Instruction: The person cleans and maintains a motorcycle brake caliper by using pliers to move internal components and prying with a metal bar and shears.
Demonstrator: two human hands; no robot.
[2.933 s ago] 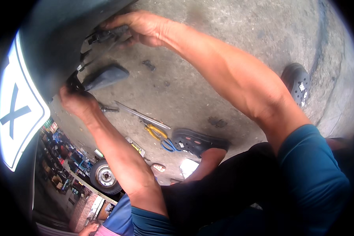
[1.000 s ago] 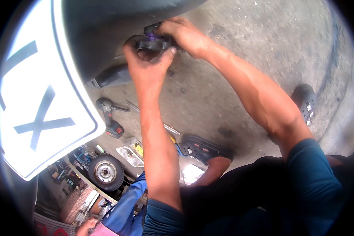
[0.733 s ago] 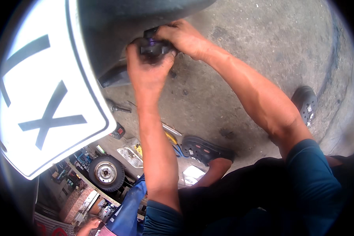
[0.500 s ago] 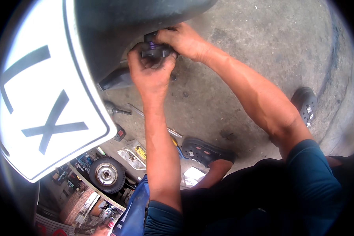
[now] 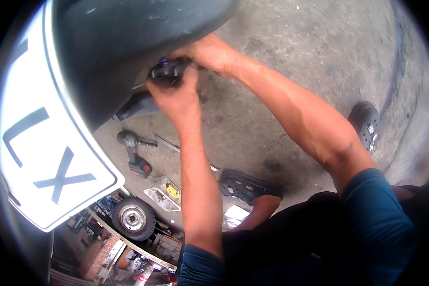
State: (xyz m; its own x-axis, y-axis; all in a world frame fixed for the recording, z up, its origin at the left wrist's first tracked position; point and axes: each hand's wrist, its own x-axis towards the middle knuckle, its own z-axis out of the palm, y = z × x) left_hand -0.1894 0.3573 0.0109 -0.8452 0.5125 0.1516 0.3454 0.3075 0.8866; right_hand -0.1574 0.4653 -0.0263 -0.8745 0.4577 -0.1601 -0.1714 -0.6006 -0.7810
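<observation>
A small black part with a purple piece is held beneath the edge of a dark vehicle panel; its exact kind cannot be made out. Around its near side wrap the thumb and fingers of my left hand. My right hand reaches in from the right, closed at the part's far right side, its fingertips partly hidden by the panel and blurred. A dark elongated piece lies low behind my left hand.
A white plate fills the left side. On the concrete floor lie a cordless impact wrench, a long metal tool and a tray beside a yellow item. A wheel stands lower left; my clog is near.
Both hands and the black part have shifted left and slightly down in view, and my right hand is farther under the panel. The impact wrench now shows fully beside the plate.
</observation>
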